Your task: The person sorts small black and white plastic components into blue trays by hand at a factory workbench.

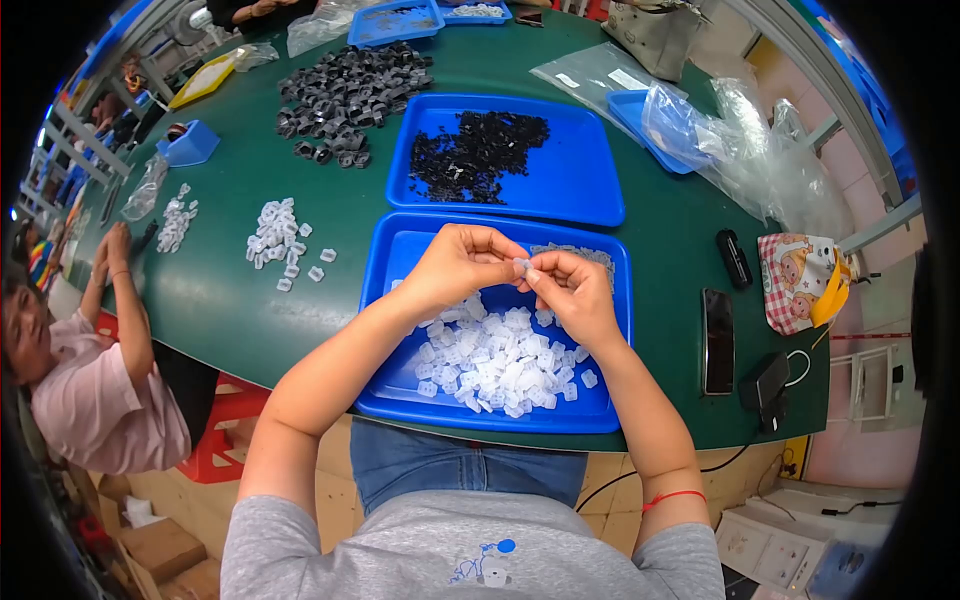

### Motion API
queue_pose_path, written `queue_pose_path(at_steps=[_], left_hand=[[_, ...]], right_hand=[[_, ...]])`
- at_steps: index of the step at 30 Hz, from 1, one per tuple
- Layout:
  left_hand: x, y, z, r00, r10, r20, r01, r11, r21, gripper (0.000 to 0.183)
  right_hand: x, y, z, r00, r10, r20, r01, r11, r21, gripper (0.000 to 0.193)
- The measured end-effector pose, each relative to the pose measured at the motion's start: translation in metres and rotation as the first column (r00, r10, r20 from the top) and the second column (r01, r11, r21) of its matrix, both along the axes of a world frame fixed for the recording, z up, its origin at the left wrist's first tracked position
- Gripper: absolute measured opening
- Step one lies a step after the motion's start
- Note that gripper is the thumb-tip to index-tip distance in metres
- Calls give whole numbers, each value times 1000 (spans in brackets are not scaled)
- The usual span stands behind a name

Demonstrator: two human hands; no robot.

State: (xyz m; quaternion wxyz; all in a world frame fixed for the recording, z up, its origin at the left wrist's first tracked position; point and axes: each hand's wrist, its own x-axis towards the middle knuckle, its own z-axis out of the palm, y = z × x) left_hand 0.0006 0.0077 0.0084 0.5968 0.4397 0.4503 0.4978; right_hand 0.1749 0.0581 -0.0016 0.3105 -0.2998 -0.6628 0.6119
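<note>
Both hands meet above the near blue tray [366,300]. My left hand [462,268] and my right hand [575,295] pinch one small white plastic piece [523,264] between their fingertips. Its details are too small to make out. Below them, a heap of similar white plastic pieces [500,360] fills the tray's front part. Small greyish parts [580,252] lie along the tray's back right, partly hidden by my right hand. Just beyond stands a second blue tray [575,165] holding a pile of small black parts [480,150].
A heap of dark grey parts [350,95] lies beyond on the green table [330,340]. White pieces [278,238] are grouped to the left, near a seated person [100,390]. At right are a phone [718,340], a black case [733,258], a patterned pouch [795,283] and plastic bags [740,150].
</note>
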Motion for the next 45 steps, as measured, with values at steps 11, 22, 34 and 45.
queue_pose_path(at_steps=[11,22,34,45], left_hand=[[-95,-17,46,877,170,-449,-109,981,159,16],[-161,-64,-28,226,228,-947,-393,911,126,16],[-53,-37,-8,224,175,-959,44,981,189,18],[-26,-1,-2,736,29,-676,119,978,171,9]], right_hand=[[1,23,3,975,-124,186,50,932,360,15],[-63,104,2,793,-334,510,-163,690,706,14],[-112,117,-27,648,-414,639,-163,744,648,9],[-100,130,-32,704,-338,625,-165,778,606,10]])
